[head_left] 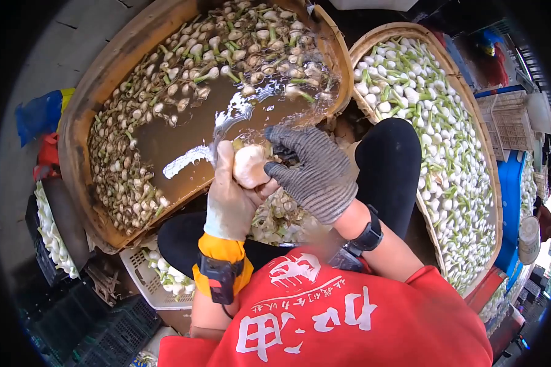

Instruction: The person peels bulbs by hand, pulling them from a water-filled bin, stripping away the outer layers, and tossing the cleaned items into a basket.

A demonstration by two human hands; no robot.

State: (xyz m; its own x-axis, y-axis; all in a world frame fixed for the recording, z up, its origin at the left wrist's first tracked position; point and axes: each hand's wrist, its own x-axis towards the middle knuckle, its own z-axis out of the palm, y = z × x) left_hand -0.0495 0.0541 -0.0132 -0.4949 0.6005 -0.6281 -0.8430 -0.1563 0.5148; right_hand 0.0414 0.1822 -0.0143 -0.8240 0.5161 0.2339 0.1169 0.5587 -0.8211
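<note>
Red shirt (404, 306) nearest me, and past it the left hand (231, 205) curls its fingers round a garlic bulb (250, 165) held between both gloves, while the right hand (317, 172) sets its thumb against the bulb, though I can't tell whether its bent fingers pinch anything. Firm cradling from the left with light, controlled pressure from the right thumb would, I judge, stop it slipping. Farther out, a tub (73, 144) holds brown water (177, 137) and muddy bulbs (119, 165), a basket (398, 29) cleaner white ones (450, 159) with green stems, and a crate (142, 278) more.
</note>
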